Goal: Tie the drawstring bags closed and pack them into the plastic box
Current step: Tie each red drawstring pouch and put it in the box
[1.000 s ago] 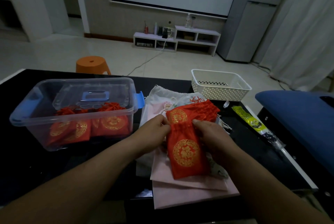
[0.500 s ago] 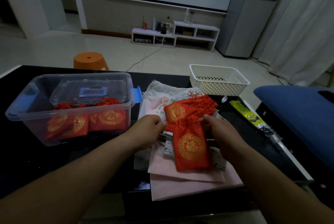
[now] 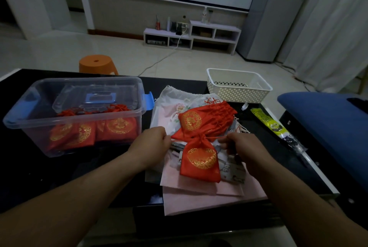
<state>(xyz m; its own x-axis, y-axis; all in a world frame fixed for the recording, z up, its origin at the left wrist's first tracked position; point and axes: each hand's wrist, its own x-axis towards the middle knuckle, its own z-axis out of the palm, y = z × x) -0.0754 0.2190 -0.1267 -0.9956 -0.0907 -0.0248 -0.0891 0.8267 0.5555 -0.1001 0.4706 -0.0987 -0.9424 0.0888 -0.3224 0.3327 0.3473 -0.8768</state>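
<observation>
Presently your left hand (image 3: 151, 143) and right hand (image 3: 241, 148), apart, each pinch the red cords (image 3: 216, 137) of the gold-printed red fabric drawstring bag (image 3: 201, 162) (neck gathered). Transparent plastic box (image 3: 31, 137) stands left.

Black table (image 3: 29, 169) under plastic box (image 3: 35, 137), basket (image 3: 237, 95), cloths (image 3: 199, 201)

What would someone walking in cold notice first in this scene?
The red bag with a gold emblem, lying mid-table on pale cloth, its neck cinched as the left hand and right hand pinch its drawstrings out to either side. Next, the clear plastic box at left, holding more red bags.
</observation>
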